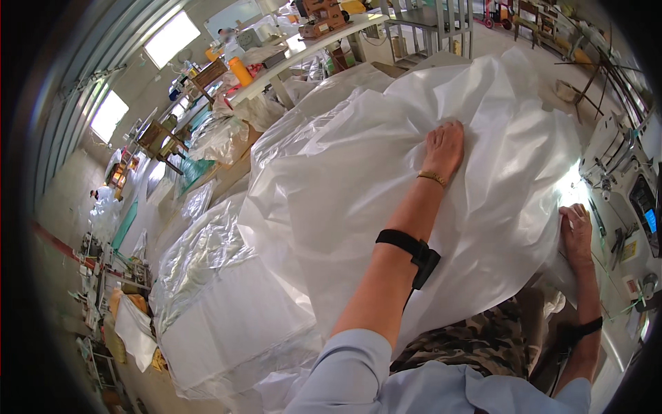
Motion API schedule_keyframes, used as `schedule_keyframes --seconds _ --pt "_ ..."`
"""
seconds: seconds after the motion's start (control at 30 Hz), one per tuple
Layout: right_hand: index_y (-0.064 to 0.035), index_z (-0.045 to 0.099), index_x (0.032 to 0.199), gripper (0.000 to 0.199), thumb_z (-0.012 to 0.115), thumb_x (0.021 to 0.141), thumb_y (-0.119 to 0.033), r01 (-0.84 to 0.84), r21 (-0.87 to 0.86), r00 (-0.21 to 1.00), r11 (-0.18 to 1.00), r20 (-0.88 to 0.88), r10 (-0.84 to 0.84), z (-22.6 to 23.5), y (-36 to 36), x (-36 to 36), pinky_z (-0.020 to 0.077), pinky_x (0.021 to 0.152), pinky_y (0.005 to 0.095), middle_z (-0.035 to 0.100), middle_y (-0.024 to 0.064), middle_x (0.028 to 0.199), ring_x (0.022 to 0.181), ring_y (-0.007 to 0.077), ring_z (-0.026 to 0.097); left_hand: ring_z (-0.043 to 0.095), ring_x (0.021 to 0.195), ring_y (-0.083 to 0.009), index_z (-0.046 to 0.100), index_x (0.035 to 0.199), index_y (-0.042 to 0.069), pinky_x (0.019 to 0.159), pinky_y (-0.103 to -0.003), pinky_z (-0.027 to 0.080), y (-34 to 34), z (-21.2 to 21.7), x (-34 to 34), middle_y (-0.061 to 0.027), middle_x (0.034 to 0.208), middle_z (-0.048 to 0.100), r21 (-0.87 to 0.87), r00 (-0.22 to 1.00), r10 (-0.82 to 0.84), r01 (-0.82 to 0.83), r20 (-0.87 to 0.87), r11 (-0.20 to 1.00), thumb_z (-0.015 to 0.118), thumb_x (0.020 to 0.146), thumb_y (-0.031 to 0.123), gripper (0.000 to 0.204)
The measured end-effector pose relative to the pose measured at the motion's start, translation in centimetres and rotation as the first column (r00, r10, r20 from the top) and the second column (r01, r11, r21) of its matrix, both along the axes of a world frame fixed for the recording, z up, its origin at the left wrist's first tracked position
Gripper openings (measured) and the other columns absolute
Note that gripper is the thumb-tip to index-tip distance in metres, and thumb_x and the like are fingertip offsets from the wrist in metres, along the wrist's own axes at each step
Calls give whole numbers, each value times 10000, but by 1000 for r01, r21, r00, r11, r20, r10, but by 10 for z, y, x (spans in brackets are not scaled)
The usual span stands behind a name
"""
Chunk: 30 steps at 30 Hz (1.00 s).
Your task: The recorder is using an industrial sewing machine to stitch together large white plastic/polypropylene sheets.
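A large white plastic-like sheet point(358, 200) spreads in folds before me and over my lap. My left hand point(445, 148) presses into its upper middle with curled fingers, and creases run out from the grip. Lower down at the right, my right hand point(576, 236) pinches the sheet's right edge, close beside a sewing machine point(617, 155). A bright lamp point(574, 185) shines on the sheet just above that hand. The machine's needle area is lost in the glare. A gold bracelet and a black strap circle my left arm; another black strap is on my right forearm.
More white sheeting point(227, 310) lies piled at the left. A long table point(303, 54) stands beyond, bearing an orange bottle point(240, 71) and a brown machine point(321, 17). A metal rack point(431, 27) is at the back. Two people work far off at the left.
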State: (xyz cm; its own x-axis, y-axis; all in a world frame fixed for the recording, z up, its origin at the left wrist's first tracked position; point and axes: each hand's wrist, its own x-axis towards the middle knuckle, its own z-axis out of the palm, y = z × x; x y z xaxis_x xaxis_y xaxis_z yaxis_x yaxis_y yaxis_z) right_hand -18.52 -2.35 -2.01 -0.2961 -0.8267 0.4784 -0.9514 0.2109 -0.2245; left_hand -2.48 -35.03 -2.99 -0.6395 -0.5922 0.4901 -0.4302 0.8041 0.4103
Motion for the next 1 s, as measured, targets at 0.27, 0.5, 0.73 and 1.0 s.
schedule_keyframes --seconds 0.27,0.5,0.73,1.0 --pt "-32 577 891 100 546 798 -11 10 2 997 1000 -83 -10 3 10 -3 376 762 399 562 111 838 856 297 524 634 918 -323 573 919 41 818 -431 479 4 -5 49 -165 905 650 -160 979 80 -50 186 986 427 862 81 162" --pt "-80 605 931 109 532 851 -70 206 -95 934 974 -279 -225 -8 53 -49 378 832 380 572 83 881 920 264 533 634 838 -330 514 1132 58 717 -483 485 51 -62 256 -148 887 648 -142 672 159 -80 724 987 456 893 156 264" --pt "-72 598 976 133 546 855 -54 180 -257 944 949 -224 -240 -10 56 -23 390 852 420 592 95 929 983 266 546 595 895 -361 626 979 65 788 -430 462 71 -45 374 -143 961 640 226 837 371 -483 402 846 631 844 320 289" --pt "10 612 962 181 669 819 -85 119 96 615 988 774 -149 -83 114 124 477 745 286 649 80 916 840 164 602 572 1019 -352 566 1144 29 851 -410 473 168 43 273 -160 1109 601 -12 960 29 -34 -277 999 680 796 109 374"
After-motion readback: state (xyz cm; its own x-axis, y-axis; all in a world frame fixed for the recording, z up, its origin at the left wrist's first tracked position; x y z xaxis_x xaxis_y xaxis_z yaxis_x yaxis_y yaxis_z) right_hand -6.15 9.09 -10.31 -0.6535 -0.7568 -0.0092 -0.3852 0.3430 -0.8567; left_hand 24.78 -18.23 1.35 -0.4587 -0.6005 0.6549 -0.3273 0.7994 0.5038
